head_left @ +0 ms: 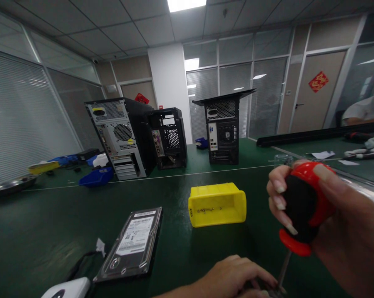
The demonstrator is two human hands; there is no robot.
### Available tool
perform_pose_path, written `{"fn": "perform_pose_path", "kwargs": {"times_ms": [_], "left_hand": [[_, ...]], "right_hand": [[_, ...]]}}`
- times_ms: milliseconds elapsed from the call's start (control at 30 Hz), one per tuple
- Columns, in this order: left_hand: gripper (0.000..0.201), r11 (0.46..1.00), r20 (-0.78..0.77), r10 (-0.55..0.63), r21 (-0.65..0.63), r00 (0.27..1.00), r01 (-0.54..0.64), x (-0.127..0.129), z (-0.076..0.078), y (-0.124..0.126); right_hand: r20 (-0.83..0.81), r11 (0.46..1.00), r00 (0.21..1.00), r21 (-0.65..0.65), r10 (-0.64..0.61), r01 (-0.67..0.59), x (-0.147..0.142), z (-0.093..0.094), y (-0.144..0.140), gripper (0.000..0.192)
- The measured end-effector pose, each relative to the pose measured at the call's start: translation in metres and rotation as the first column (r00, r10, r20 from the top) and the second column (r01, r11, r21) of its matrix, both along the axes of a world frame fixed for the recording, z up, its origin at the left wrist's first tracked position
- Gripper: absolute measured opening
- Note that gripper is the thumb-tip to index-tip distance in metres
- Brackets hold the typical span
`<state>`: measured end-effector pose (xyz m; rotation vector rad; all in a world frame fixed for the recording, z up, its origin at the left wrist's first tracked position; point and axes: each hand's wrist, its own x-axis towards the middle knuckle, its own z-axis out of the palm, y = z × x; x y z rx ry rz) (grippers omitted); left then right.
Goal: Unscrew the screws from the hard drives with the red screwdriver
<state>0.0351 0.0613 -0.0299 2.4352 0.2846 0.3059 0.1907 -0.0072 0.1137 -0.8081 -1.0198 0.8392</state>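
My right hand (pixel 342 219) is wrapped round the thick red and black handle of a screwdriver (pixel 303 205), its metal shaft pointing down. The shaft's lower end meets the fingers of my left hand (pixel 227 275) at the bottom edge of the view. Those fingers are curled closed about a small, dark metallic piece that is mostly hidden. Beyond my hands, a yellow plastic bin (pixel 218 188) faces me with several small screws (pixel 205 210) inside. To the left, a hard drive (pixel 134 240) lies label up on the green table.
Across the table stand a large computer tower (pixel 121 136), a stripped black case (pixel 171 136) and another black tower (pixel 222 128) with a panel on top. A blue bin (pixel 97 177) sits at left. A person's sleeve (pixel 362 109) shows at far right, behind a long black strip (pixel 314 132).
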Motion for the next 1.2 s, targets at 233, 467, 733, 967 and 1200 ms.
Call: {"fn": "perform_pose_path", "kwargs": {"times_ms": [233, 467, 733, 967, 1200], "left_hand": [[0.03, 1.0, 0.023, -0.015, 0.01, 1.0, 0.014, -0.0008, -0.0002, 0.0007], [0.03, 1.0, -0.01, -0.001, 0.007, 1.0, 0.001, 0.0002, -0.001, 0.0017], [0.029, 0.999, 0.006, 0.008, 0.038, 1.0, -0.008, 0.0008, 0.0036, 0.0008], [0.031, 1.0, 0.028, -0.007, -0.019, 1.0, 0.007, -0.0008, -0.0023, 0.0006], [0.031, 1.0, -0.04, 0.014, -0.001, 0.999, -0.014, 0.0004, -0.0006, 0.0009]], "right_hand": [[-0.027, 0.998, 0.999, 0.054, 0.018, -0.017, 0.0011, -0.0019, 0.0012, 0.031], [-0.081, 0.993, 0.995, 0.1, 0.066, -0.058, 0.0028, -0.0038, 0.0051, 0.032], [0.045, 0.998, 0.999, 0.055, 0.019, -0.022, -0.0014, 0.0033, 0.0061, 0.032], [0.063, 0.999, 0.998, 0.049, 0.013, -0.016, 0.0003, 0.0007, 0.0058, 0.037], [-0.035, 0.997, 0.999, 0.071, -0.007, 0.009, -0.0004, 0.0008, 0.0075, 0.037]]}}
